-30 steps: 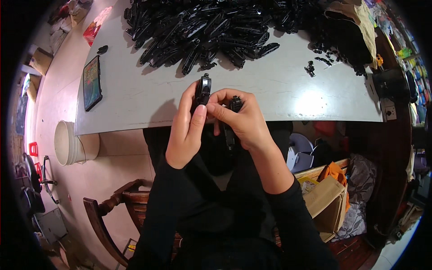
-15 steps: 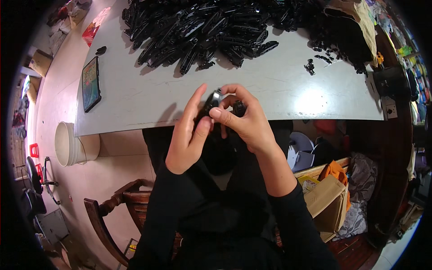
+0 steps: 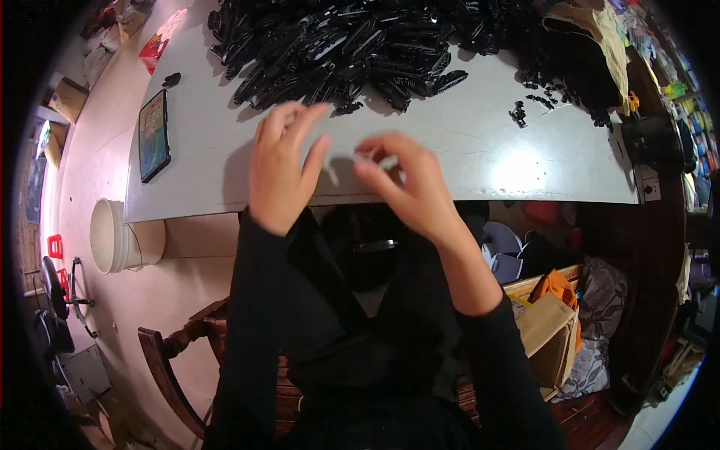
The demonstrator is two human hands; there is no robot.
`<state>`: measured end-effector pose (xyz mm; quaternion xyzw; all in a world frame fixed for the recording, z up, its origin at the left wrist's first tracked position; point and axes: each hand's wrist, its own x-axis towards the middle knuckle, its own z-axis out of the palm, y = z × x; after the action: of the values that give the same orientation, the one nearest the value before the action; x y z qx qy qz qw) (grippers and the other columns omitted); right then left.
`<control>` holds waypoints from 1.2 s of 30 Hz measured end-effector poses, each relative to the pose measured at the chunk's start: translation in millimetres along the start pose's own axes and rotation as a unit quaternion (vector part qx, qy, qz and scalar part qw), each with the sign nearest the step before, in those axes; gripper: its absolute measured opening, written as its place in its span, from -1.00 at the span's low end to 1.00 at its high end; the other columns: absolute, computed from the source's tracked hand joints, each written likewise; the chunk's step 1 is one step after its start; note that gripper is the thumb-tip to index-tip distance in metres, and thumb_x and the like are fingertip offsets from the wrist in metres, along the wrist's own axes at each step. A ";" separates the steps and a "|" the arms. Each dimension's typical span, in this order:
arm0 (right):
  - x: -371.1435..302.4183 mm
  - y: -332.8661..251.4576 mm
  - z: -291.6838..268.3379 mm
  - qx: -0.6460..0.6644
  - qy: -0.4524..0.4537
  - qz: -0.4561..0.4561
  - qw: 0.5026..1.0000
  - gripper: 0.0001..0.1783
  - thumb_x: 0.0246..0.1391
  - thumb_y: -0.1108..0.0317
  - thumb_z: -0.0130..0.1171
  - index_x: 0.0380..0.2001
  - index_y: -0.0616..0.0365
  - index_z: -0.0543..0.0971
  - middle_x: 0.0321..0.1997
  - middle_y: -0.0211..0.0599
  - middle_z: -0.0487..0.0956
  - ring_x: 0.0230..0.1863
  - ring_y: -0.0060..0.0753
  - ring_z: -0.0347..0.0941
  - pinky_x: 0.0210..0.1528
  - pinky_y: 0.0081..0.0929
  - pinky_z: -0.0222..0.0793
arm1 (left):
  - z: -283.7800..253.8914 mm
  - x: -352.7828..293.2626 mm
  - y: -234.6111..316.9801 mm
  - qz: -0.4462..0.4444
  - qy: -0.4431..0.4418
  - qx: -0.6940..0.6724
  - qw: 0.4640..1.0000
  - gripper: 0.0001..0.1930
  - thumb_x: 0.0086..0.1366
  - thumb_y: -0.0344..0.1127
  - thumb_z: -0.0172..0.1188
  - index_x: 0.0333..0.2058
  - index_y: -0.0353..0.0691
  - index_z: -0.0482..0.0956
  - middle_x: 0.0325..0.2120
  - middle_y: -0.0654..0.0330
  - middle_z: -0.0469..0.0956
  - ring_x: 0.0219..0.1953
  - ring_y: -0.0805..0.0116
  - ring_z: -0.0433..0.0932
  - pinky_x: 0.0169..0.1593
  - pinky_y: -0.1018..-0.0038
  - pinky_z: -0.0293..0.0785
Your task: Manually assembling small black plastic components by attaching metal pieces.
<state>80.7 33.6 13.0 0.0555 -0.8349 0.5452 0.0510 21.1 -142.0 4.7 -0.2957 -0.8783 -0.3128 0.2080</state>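
My left hand [image 3: 283, 165] is over the table's near part, its fingers apart and blurred, with nothing visible in it. It is just short of the near edge of a large pile of glossy black elongated plastic parts [image 3: 330, 52]. My right hand [image 3: 411, 180] is above the table's front edge, thumb and fingers bent toward each other. Whatever lies between those fingertips is too smeared to make out. Below the hands, a shiny black piece [image 3: 375, 245] shows against the dark area between my legs.
On the grey table [image 3: 210, 180] a phone [image 3: 154, 139] lies at the left. Small black parts [image 3: 517, 114] are scattered at the right, near a paper bag [image 3: 604, 45]. A white bucket [image 3: 109, 236], a wooden chair [image 3: 169, 360] and a cardboard box [image 3: 551, 330] stand below table level.
My hands have parted. The left has moved up and left toward the pile, and the elongated black part is no longer between them. A shiny black piece now shows below, between my legs.
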 end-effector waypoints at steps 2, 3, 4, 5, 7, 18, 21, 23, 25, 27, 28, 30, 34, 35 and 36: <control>32.0 16.5 13.1 -0.061 0.074 -0.054 0.994 -0.81 -0.03 0.39 0.16 -0.29 0.15 0.51 -0.31 -0.28 0.48 -0.37 -0.38 0.45 -0.37 -0.50 0.34 | 23.1 18.3 -8.1 -0.046 0.026 0.023 0.998 -0.65 0.07 -0.34 0.19 -0.12 -0.18 0.44 -0.21 0.12 0.37 -0.17 0.11 0.41 -0.17 0.30 0.39; 44.7 22.4 17.3 -0.137 0.123 -0.081 0.980 -0.83 -0.04 0.41 0.15 -0.31 0.15 0.49 -0.32 -0.26 0.47 -0.37 -0.29 0.45 -0.38 -0.43 0.35 | 30.6 24.8 -8.2 -0.061 0.020 0.068 0.996 -0.69 0.08 -0.36 0.18 -0.16 -0.18 0.42 -0.24 0.13 0.40 -0.21 0.09 0.46 -0.23 0.30 0.42; 53.2 27.1 20.1 -0.212 0.170 -0.106 0.956 -0.84 -0.06 0.43 0.13 -0.34 0.14 0.47 -0.33 -0.24 0.46 -0.38 -0.19 0.45 -0.38 -0.36 0.36 | 34.8 28.0 -10.2 -0.058 0.022 0.067 0.996 -0.69 0.08 -0.36 0.18 -0.16 -0.18 0.42 -0.24 0.13 0.40 -0.21 0.09 0.46 -0.23 0.30 0.42; 58.1 29.1 23.1 -0.213 0.171 -0.107 0.956 -0.84 -0.06 0.43 0.13 -0.34 0.14 0.47 -0.33 -0.24 0.46 -0.38 -0.19 0.45 -0.38 -0.36 0.36 | 38.7 29.2 -12.7 -0.078 0.002 0.085 0.993 -0.71 0.08 -0.37 0.17 -0.18 -0.17 0.42 -0.26 0.12 0.42 -0.25 0.08 0.47 -0.25 0.29 0.43; 63.5 33.5 25.9 -0.300 0.156 -0.114 0.934 -0.82 -0.11 0.47 0.12 -0.36 0.14 0.43 -0.35 -0.22 0.45 -0.38 -0.07 0.43 -0.37 -0.24 0.36 | 41.6 27.6 -16.3 -0.078 0.017 0.064 0.995 -0.79 0.10 -0.42 0.12 -0.24 -0.18 0.41 -0.31 0.08 0.48 -0.36 0.02 0.51 -0.35 0.24 0.43; 23.6 22.6 14.0 0.039 0.054 0.018 0.998 -0.90 -0.05 0.43 0.16 -0.42 0.18 0.48 -0.49 -0.39 0.49 -0.50 -0.48 0.43 -0.50 -0.57 0.28 | 1.2 -0.5 6.6 -0.339 -0.024 -0.605 0.720 -0.65 0.25 -0.34 -0.26 -0.07 -0.35 0.36 -0.49 0.24 0.37 -0.58 0.52 0.29 -0.47 0.62 0.22; 11.4 3.1 17.3 0.300 0.001 0.098 0.949 -0.90 0.01 0.41 0.14 -0.44 0.18 0.45 -0.50 -0.49 0.47 -0.48 -0.70 0.38 -0.51 -0.76 0.19 | 6.7 -4.9 6.5 -0.334 -0.024 -0.635 0.696 -0.60 0.25 -0.29 -0.29 -0.01 -0.35 0.30 -0.46 0.23 0.39 -0.53 0.51 0.31 -0.42 0.61 0.26; 6.7 -8.4 18.8 0.380 -0.012 0.110 0.918 -0.92 0.03 0.44 0.11 -0.43 0.19 0.43 -0.50 -0.53 0.44 -0.46 -0.76 0.35 -0.48 -0.78 0.21 | 7.6 -4.8 15.0 -0.335 -0.017 -0.648 0.684 -0.60 0.25 -0.27 -0.28 0.00 -0.34 0.28 -0.45 0.23 0.40 -0.52 0.50 0.31 -0.42 0.61 0.27; 2.9 -7.7 18.7 0.337 -0.007 0.091 0.937 -0.93 0.03 0.46 0.09 -0.43 0.20 0.42 -0.50 -0.52 0.44 -0.45 -0.77 0.35 -0.46 -0.77 0.24 | 6.6 -2.9 24.7 -0.369 -0.012 -0.619 0.693 -0.60 0.27 -0.22 -0.28 0.01 -0.30 0.28 -0.43 0.25 0.41 -0.49 0.53 0.32 -0.41 0.63 0.27; 1.2 -11.1 20.0 0.292 0.001 0.054 0.955 -0.94 0.03 0.52 0.05 -0.38 0.22 0.42 -0.46 -0.45 0.45 -0.45 -0.75 0.35 -0.42 -0.73 0.29 | 7.2 -4.7 28.9 -0.341 -0.030 -0.588 0.733 -0.60 0.29 -0.20 -0.28 0.00 -0.28 0.28 -0.42 0.27 0.41 -0.47 0.56 0.32 -0.41 0.64 0.26; 0.6 -14.1 17.1 0.292 0.001 0.053 0.955 -0.94 0.03 0.52 0.05 -0.38 0.22 0.42 -0.46 -0.45 0.45 -0.45 -0.75 0.35 -0.42 -0.73 0.29 | 7.5 -5.4 31.6 -0.314 -0.048 -0.554 0.769 -0.61 0.30 -0.18 -0.29 0.00 -0.26 0.29 -0.41 0.28 0.42 -0.45 0.59 0.32 -0.40 0.66 0.25; -0.5 -17.1 13.4 0.161 0.021 0.027 0.986 -0.85 0.02 0.53 0.06 -0.29 0.23 0.41 -0.40 -0.41 0.46 -0.45 -0.74 0.35 -0.44 -0.76 0.28 | 9.1 -13.7 34.4 -0.283 -0.079 -0.500 0.815 -0.64 0.34 -0.24 -0.21 0.04 -0.28 0.27 -0.29 0.28 0.42 -0.37 0.62 0.33 -0.31 0.66 0.27; -2.0 -13.7 17.0 0.126 0.073 -0.019 0.989 -0.81 0.03 0.50 0.09 -0.24 0.24 0.40 -0.40 -0.41 0.46 -0.48 -0.73 0.35 -0.48 -0.77 0.25 | 18.9 -24.7 36.6 -0.170 -0.042 -0.423 0.889 -0.60 0.36 -0.29 -0.17 0.13 -0.32 0.19 -0.18 0.13 0.42 -0.26 0.54 0.39 -0.16 0.61 0.31; -4.2 -16.3 17.7 0.186 0.103 0.026 0.977 -0.81 0.03 0.47 0.12 -0.27 0.24 0.41 -0.43 -0.42 0.46 -0.50 -0.72 0.35 -0.51 -0.76 0.23 | 14.7 -23.6 40.6 -0.191 -0.057 -0.433 0.879 -0.60 0.35 -0.31 -0.16 0.13 -0.31 0.20 -0.21 0.12 0.44 -0.26 0.53 0.41 -0.15 0.62 0.32; -5.4 -17.0 18.0 0.246 0.133 0.070 0.958 -0.82 0.03 0.44 0.15 -0.29 0.23 0.42 -0.46 -0.43 0.46 -0.52 -0.71 0.35 -0.54 -0.76 0.21 | 12.2 -23.5 43.6 -0.212 -0.071 -0.442 0.869 -0.60 0.34 -0.33 -0.15 0.13 -0.31 0.20 -0.24 0.11 0.46 -0.26 0.53 0.42 -0.14 0.62 0.32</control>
<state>88.2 10.5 20.4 -0.0650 -0.6625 0.7384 0.1082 64.5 -115.5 1.6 -0.1852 -0.7024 -0.6828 -0.0786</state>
